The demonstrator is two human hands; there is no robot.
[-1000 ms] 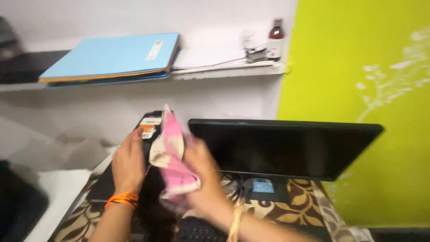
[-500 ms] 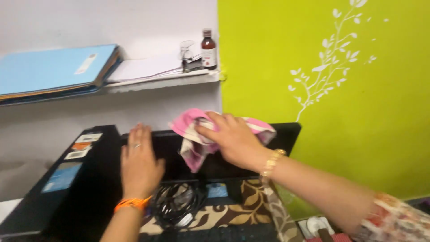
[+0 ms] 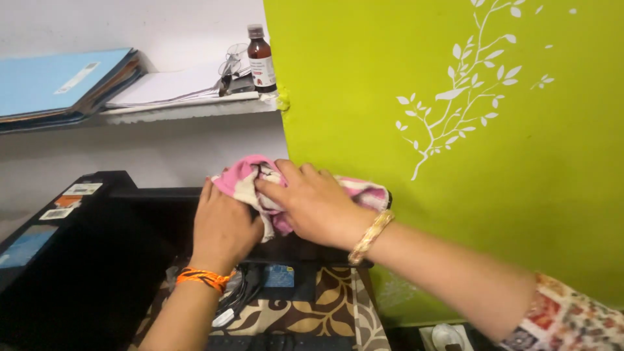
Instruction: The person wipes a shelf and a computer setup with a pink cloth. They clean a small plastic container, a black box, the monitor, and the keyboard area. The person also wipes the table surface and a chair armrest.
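My right hand (image 3: 311, 203) presses a pink and white cloth (image 3: 260, 182) against the upper part of a black monitor (image 3: 162, 214). The cloth drapes over the monitor's top right edge. My left hand (image 3: 223, 227) lies flat on the screen just left of the cloth, touching its edge. An orange band circles my left wrist and a beaded bracelet my right wrist.
A black computer case (image 3: 65, 260) with stickers stands at the left. Cables (image 3: 237, 299) lie on a brown patterned cloth (image 3: 312, 312) under the monitor. A wall shelf (image 3: 188, 109) holds blue folders (image 3: 58, 88), papers and a brown bottle (image 3: 261, 60). A green wall (image 3: 455, 130) is at the right.
The view has shifted right. My right hand has carried the cloth across the monitor toward its top right edge, and my left hand has slid right along the screen to meet it.
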